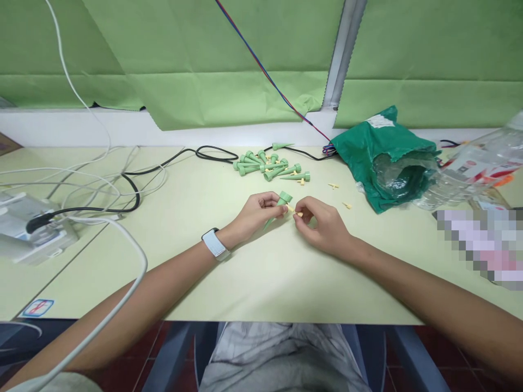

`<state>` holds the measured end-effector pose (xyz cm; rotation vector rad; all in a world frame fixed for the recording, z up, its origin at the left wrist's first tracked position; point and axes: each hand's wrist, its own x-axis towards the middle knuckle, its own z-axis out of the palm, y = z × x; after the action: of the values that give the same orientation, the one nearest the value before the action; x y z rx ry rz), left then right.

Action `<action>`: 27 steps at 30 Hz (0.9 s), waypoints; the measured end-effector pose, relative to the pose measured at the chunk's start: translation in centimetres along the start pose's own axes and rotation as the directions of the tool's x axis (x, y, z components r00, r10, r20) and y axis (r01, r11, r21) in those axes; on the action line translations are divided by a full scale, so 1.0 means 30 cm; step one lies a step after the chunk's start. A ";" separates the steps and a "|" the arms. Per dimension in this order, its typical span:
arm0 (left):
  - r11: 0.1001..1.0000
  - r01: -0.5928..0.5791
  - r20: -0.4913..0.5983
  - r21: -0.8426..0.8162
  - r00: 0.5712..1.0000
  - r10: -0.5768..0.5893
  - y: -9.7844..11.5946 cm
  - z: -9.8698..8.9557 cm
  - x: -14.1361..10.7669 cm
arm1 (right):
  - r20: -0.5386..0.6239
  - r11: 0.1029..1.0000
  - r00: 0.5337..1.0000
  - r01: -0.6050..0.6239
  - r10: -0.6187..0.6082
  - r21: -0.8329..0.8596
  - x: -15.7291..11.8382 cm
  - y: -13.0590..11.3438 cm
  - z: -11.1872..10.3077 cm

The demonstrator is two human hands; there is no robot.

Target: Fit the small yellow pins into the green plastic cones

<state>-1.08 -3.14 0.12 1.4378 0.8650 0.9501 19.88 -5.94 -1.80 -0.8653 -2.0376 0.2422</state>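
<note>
On the counter (pixel 261 283): left grip (pixel 259 212) closed on green plastic spike (pixel 281 201), tip slanting toward me and leftward; right grip (pixel 321 224) pinching yellow peg (pixel 296 212), just beside spike's wide end.

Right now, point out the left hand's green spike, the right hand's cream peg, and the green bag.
Green spike (pixel 283 199): head view, wide end.
Cream peg (pixel 290 209): head view, exposed stem.
Green bag (pixel 363 147): head view, upper fold.

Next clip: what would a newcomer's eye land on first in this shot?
Two bare hands meet mid-table: the left hand grips a tapered green plastic spike, and the right hand pinches a small cream plastic piece beside it. Behind them lies a heap of similar spikes, and to the right a crumpled green plastic bag.
</note>
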 end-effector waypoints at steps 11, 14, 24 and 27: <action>0.996 0.052 -0.067 -0.067 0.996 -0.057 -0.004 -0.004 0.007 | -0.005 0.840 0.991 -0.114 0.131 -0.531 0.018 0.107 -0.152; 0.998 0.038 -0.048 -0.054 0.998 -0.040 -0.013 -0.006 0.008 | -0.076 0.735 0.967 -0.235 0.243 -0.636 -0.028 0.150 -0.214; 0.999 0.004 -0.029 -0.049 1.000 -0.006 -0.020 -0.010 0.002 | 0.031 0.823 0.971 -0.183 0.236 -0.538 -0.098 0.202 -0.218; 0.999 0.011 -0.026 -0.042 1.000 -0.012 -0.018 -0.007 0.001 | 0.105 0.906 0.973 -0.148 0.205 -0.398 -0.090 0.167 -0.185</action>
<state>-1.26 -2.97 -0.42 1.3857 0.8671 0.9748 27.71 -4.85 -2.64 -1.3158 -2.1817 -0.0049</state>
